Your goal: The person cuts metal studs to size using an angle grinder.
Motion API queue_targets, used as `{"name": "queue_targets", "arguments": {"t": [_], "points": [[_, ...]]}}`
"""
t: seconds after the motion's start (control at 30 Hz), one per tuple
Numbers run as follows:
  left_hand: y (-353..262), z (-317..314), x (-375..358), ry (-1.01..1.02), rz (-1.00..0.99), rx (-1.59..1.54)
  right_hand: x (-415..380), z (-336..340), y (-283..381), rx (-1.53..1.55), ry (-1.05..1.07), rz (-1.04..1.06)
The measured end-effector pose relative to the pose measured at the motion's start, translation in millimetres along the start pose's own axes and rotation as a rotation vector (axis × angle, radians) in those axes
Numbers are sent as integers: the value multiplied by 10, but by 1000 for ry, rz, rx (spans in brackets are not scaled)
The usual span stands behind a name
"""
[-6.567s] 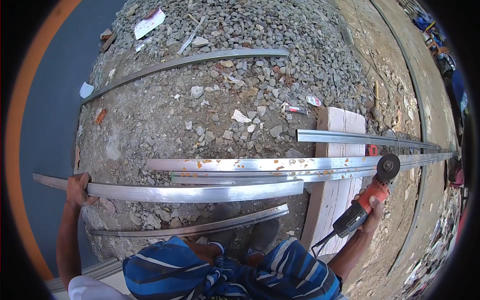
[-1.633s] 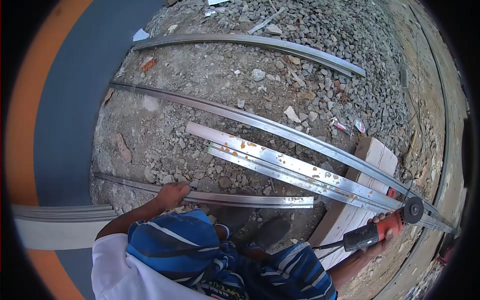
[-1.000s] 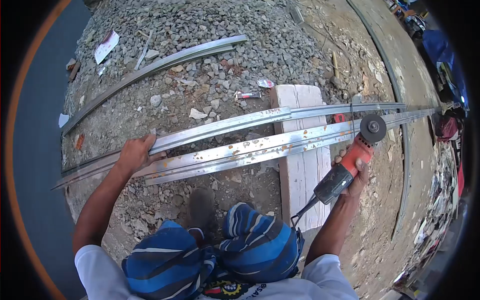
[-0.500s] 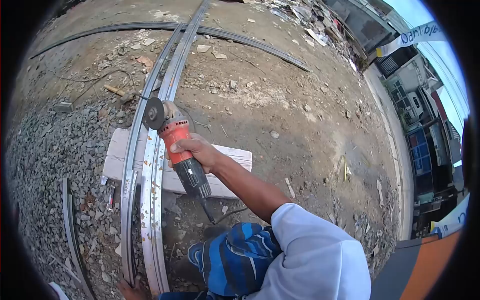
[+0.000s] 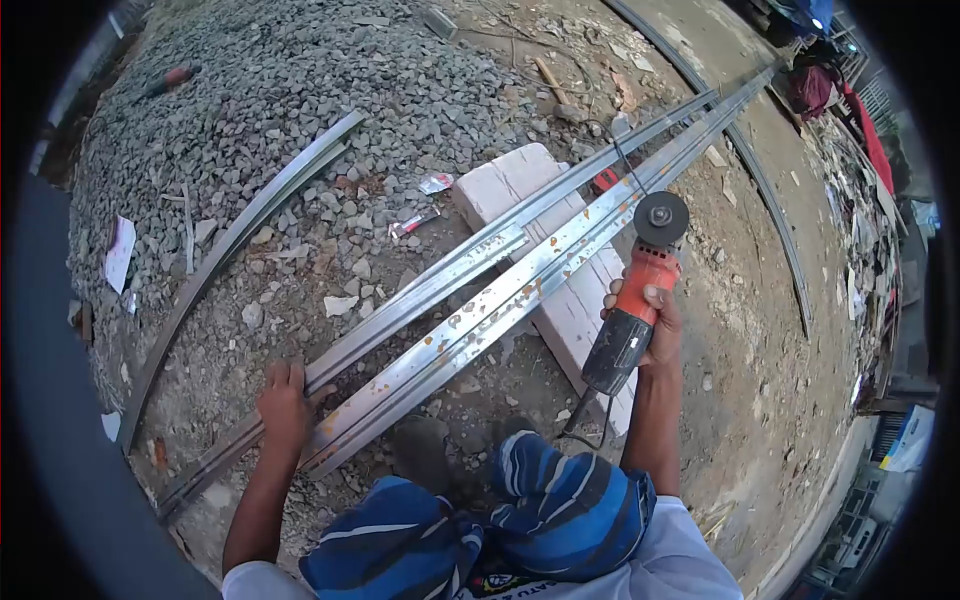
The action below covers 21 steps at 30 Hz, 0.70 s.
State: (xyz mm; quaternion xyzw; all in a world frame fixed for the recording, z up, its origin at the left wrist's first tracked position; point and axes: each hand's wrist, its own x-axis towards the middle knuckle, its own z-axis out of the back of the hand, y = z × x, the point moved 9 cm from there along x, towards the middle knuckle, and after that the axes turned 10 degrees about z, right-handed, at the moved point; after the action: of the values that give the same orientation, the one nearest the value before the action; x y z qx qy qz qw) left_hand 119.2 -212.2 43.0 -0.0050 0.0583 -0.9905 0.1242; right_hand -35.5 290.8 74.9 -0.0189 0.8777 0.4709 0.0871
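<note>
Having swung back from the far ground, the view showed the left hand pressing, apparently flat-fingered, on the near metal channel, while the right hand gripped the angle grinder over the white block.

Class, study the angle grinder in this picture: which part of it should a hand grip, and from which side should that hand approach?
Grip the angle grinder round its long red and black body, behind the disc, coming from the cable end near the person. The body is slim and barrel-shaped, so fingers wrap it fully; the disc points away over the metal channels. The right hand holds it this way, while the left hand rests on a channel.
</note>
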Motion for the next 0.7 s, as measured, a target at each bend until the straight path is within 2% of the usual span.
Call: {"name": "queue_targets", "arguments": {"t": [0.13,0.2,0.3,0.33,0.4,0.47,0.57,0.63,0.7], "points": [[18,-11,-40,-42,7,68,26,69,-152,19,11,-44],[63,-6,-6,13,123,23,23,56,-203,36,26,-65],[47,-28,-3,30,130,104,16,60,-267,62,30,-77],[104,-2,-121,11,190,126,-3,10,-294,79,100,-127],[110,-85,-17,101,163,107,11,47,-301,73,60,-60],[101,-65,-44,3,96,107,22,147,-370,84,37,-79],[179,-31,-59,3,124,107,14,16,-329,71,56,-61],[115,10,-136,-126,-96,47,20,49,-333,90,10,-76],[214,-43,-158,-141,-61,20,62,18,-347,94,29,-66]]}}
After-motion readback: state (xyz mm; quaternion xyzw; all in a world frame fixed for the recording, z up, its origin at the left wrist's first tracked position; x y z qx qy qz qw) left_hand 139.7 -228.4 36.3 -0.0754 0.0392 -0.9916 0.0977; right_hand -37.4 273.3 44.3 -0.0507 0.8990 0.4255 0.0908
